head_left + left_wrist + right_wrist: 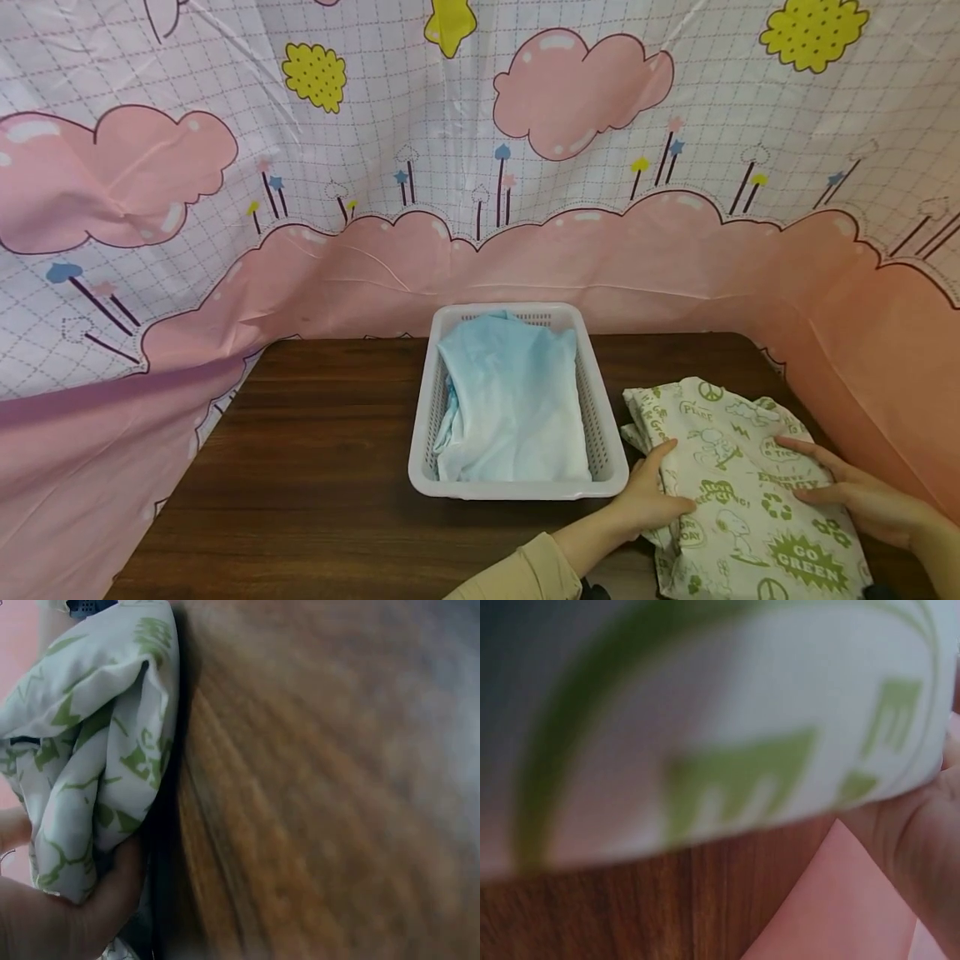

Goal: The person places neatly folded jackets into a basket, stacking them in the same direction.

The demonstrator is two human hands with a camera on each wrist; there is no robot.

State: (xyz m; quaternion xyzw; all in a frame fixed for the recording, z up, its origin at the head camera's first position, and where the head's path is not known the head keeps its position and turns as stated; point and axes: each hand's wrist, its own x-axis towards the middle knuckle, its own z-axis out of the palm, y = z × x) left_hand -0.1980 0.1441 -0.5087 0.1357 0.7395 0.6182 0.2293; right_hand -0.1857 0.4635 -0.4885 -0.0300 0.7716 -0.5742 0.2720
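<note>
A white cloth [742, 500] with green print, folded in layers, lies at the right of the table. My left hand [647, 498] holds its left edge; in the left wrist view, the thumb and fingers of this hand [67, 915] pinch the folded layers [97, 772]. At the cloth's right side is my right hand [862, 493], gripping that edge with thumb and forefinger showing on top. The other right fingers are hidden. In the right wrist view, the cloth [780, 735] fills the upper part, with the hand [922, 832] against its edge.
Left of the cloth stands a white plastic basket [606, 417] with a light blue and white folded fabric [517, 400] in it. The dark wooden table [322, 450] extends to the left. A patterned pink and white curtain [420, 258] hangs behind and along both sides.
</note>
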